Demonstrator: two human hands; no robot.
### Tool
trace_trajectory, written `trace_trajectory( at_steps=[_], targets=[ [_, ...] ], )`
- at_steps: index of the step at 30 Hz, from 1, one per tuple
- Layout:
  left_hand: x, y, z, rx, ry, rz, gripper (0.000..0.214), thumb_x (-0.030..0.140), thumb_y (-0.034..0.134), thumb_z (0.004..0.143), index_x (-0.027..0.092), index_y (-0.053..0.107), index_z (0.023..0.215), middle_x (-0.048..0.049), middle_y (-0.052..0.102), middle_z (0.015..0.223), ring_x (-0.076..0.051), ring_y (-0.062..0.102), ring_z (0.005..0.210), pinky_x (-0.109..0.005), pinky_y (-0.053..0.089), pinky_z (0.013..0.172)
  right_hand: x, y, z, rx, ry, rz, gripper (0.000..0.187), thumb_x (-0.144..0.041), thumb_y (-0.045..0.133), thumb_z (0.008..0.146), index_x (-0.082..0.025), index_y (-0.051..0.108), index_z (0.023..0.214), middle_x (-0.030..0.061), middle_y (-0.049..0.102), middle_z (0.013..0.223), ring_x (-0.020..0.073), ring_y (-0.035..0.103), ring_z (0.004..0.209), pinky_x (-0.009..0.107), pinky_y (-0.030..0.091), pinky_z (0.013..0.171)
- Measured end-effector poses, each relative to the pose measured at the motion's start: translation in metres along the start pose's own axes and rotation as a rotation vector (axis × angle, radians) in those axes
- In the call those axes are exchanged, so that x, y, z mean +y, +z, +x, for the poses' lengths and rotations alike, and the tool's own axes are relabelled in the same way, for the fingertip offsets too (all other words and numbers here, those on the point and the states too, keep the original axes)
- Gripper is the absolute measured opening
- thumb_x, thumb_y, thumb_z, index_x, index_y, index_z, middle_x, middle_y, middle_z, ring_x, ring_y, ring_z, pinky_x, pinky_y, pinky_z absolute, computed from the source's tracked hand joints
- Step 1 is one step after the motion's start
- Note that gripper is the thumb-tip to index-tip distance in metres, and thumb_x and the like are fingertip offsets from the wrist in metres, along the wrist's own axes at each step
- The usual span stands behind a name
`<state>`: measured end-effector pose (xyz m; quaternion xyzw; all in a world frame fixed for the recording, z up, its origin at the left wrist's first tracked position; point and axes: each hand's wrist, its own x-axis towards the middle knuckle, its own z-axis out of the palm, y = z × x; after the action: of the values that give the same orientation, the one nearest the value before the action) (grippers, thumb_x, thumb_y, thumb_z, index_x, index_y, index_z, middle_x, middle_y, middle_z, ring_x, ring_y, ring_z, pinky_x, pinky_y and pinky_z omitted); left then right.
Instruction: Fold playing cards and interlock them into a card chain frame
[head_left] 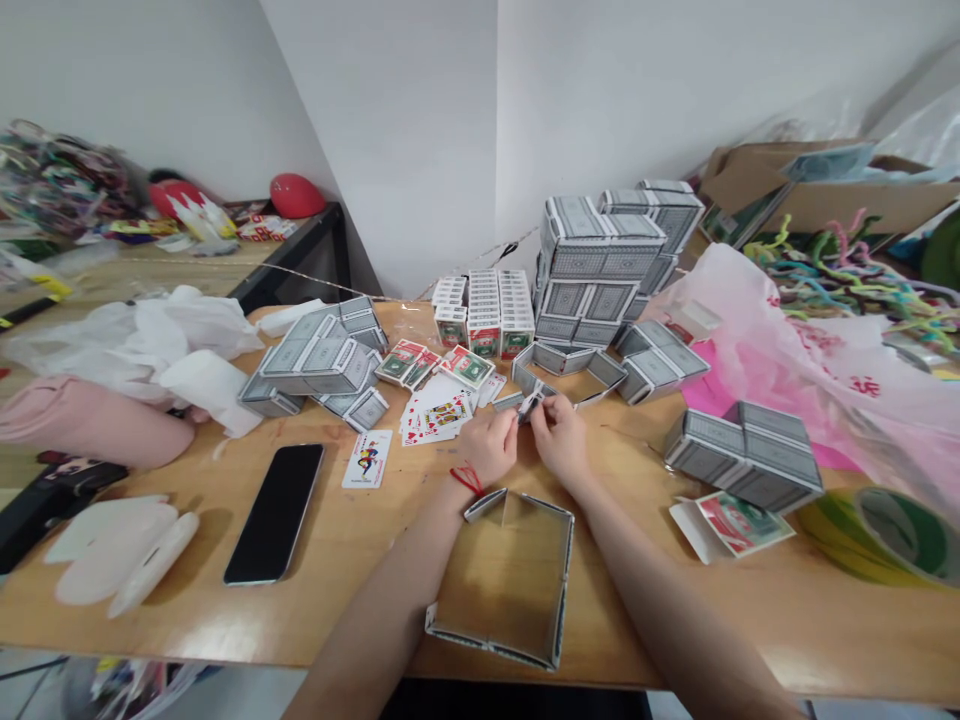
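Observation:
My left hand [491,446] and my right hand [561,437] meet over the wooden table [345,590], both pinching a small folded playing card [529,404] between the fingertips. A red string circles my left wrist. Below my wrists lies an open square frame of folded cards [510,578]. Just beyond my hands sits another open card frame [570,365]. Loose face-up cards [439,412] lie to the left of my left hand, and a joker card [367,458] lies further left.
A black phone [275,512] lies at the left. Card-block structures stand at the left [319,360], back [607,255] and right [750,455]. Sealed card packs [484,312] line the back. A pink plastic bag [810,370], tape rolls [885,530], white bags [142,335] and another person's sleeve [82,420] surround them.

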<state>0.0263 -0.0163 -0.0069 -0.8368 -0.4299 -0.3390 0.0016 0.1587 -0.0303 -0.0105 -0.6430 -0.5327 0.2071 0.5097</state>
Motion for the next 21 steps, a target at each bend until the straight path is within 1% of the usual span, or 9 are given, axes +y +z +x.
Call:
trace_trajectory(
  at_steps=[3,6,8,11,13,21],
  targets=[
    [0.000,0.001,0.000,0.027,0.002,0.018,0.019,0.021,0.036,0.084,0.017,0.054,0.086,-0.0035,0.060,0.063,-0.014,0.056,0.059,-0.025,0.037,0.054,0.003,0.001,0.002,-0.020,-0.017,0.092,0.017,-0.034,0.046,0.079,-0.019,0.052,0.083,0.0028,0.061,0.071,0.0142,0.056,0.060,0.027,0.045,0.059],
    [-0.001,0.000,0.001,0.043,0.011,0.046,0.018,0.021,0.036,0.084,0.017,0.053,0.084,-0.0027,0.059,0.060,-0.014,0.055,0.056,-0.025,0.036,0.053,0.009,0.003,0.004,-0.045,-0.069,0.171,0.025,-0.029,0.045,0.079,-0.019,0.052,0.100,0.0042,0.063,0.081,0.0153,0.058,0.069,0.030,0.047,0.065],
    [-0.002,-0.001,0.002,0.057,0.016,0.054,0.017,0.020,0.037,0.083,0.016,0.053,0.083,-0.0028,0.059,0.061,-0.014,0.055,0.056,-0.026,0.036,0.052,0.013,0.005,0.005,-0.055,-0.105,0.179,0.029,-0.027,0.044,0.079,-0.020,0.052,0.105,0.0053,0.063,0.087,0.0165,0.059,0.076,0.033,0.047,0.071],
    [-0.004,-0.002,0.003,0.077,0.017,0.047,0.016,0.019,0.037,0.083,0.016,0.053,0.084,-0.0032,0.060,0.062,-0.014,0.056,0.057,-0.025,0.036,0.053,0.017,0.005,0.007,-0.061,-0.129,0.155,0.029,-0.027,0.043,0.079,-0.020,0.054,0.105,0.0072,0.064,0.092,0.0186,0.059,0.083,0.036,0.046,0.078],
    [-0.004,-0.002,0.003,0.084,0.018,0.047,0.016,0.018,0.038,0.082,0.016,0.053,0.085,-0.0033,0.060,0.063,-0.014,0.057,0.058,-0.025,0.036,0.054,0.019,0.004,0.008,-0.062,-0.128,0.139,0.028,-0.027,0.043,0.079,-0.019,0.056,0.103,0.0078,0.064,0.093,0.0194,0.060,0.084,0.036,0.046,0.078],
    [-0.004,-0.001,0.002,0.092,0.037,0.037,0.015,0.018,0.039,0.082,0.015,0.053,0.085,-0.0032,0.060,0.062,-0.014,0.057,0.058,-0.025,0.037,0.054,0.017,0.003,0.007,-0.076,-0.069,0.135,0.029,-0.030,0.044,0.080,-0.019,0.057,0.102,0.0063,0.067,0.086,0.0189,0.062,0.077,0.033,0.049,0.071]
  ],
)
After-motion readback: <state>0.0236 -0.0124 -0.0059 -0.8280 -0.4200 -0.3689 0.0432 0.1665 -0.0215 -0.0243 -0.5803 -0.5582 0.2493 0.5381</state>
